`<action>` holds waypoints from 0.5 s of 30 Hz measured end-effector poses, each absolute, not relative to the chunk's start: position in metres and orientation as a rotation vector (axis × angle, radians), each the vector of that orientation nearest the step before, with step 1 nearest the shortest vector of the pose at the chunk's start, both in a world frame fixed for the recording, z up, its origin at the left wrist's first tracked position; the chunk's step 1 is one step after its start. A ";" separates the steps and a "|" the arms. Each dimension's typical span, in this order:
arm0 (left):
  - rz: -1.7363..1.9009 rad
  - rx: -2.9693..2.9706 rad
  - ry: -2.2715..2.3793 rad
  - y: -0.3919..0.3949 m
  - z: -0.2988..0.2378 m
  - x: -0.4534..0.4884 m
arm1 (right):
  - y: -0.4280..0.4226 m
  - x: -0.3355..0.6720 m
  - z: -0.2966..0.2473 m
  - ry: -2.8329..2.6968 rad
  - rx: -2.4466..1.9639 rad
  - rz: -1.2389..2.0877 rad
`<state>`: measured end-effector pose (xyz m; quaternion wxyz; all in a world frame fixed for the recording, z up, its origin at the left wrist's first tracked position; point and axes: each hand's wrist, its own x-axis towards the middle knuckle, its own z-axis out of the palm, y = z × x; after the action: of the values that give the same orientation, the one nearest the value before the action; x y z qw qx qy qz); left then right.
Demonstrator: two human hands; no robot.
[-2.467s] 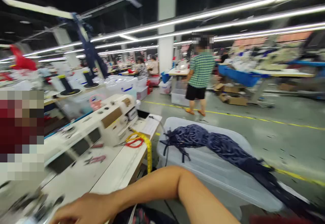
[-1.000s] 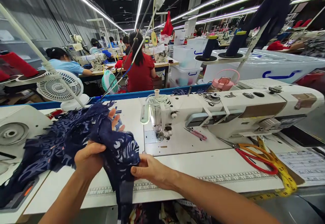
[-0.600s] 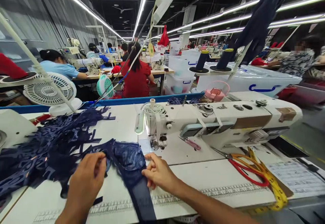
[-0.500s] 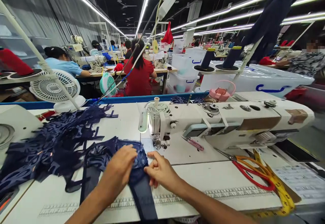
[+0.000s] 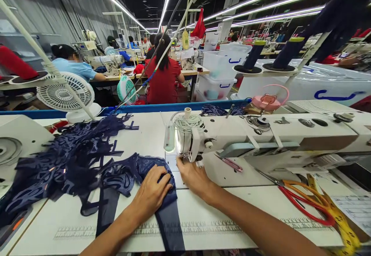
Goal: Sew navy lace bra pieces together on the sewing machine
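Note:
A navy lace garment piece (image 5: 127,174) lies on the white sewing table (image 5: 208,225), with a dark elastic band (image 5: 171,225) hanging over the front edge. My left hand (image 5: 152,194) presses flat on the lace, fingers stretched out. My right hand (image 5: 193,174) reaches to the needle area of the white sewing machine (image 5: 261,136); its fingertips touch the presser foot region and hide what they grip, if anything. A heap of navy lace pieces (image 5: 63,159) spreads left of my left hand.
Red-and-orange scissors (image 5: 304,200) and a yellow tape measure (image 5: 342,221) lie at the right. Pink snips (image 5: 230,163) rest under the machine arm. A small white fan (image 5: 68,95) stands behind. Other people sew at tables beyond; white bins (image 5: 319,82) stand behind the machine.
I turned from the aisle to the table, brought the lace down and laid it flat. My left hand now presses it, and my right hand moved from the lace to the needle.

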<state>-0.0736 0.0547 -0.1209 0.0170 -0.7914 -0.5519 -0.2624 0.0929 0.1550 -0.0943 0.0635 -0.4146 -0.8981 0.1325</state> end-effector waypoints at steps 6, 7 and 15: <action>-0.573 -2.458 -1.653 0.056 -0.129 -0.078 | 0.150 0.113 -0.082 -2.799 -1.163 0.441; -0.539 -2.459 -1.661 0.057 -0.130 -0.078 | 0.147 0.123 -0.080 -2.779 -1.125 0.490; -0.530 -2.496 -1.727 0.087 -0.122 -0.071 | 0.120 0.160 -0.093 -2.677 -0.324 0.341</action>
<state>-0.0714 0.0866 -0.1219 0.0305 -0.8097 -0.5603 -0.1719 0.1602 0.1201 -0.0928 0.2101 -0.1164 -0.9629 0.1226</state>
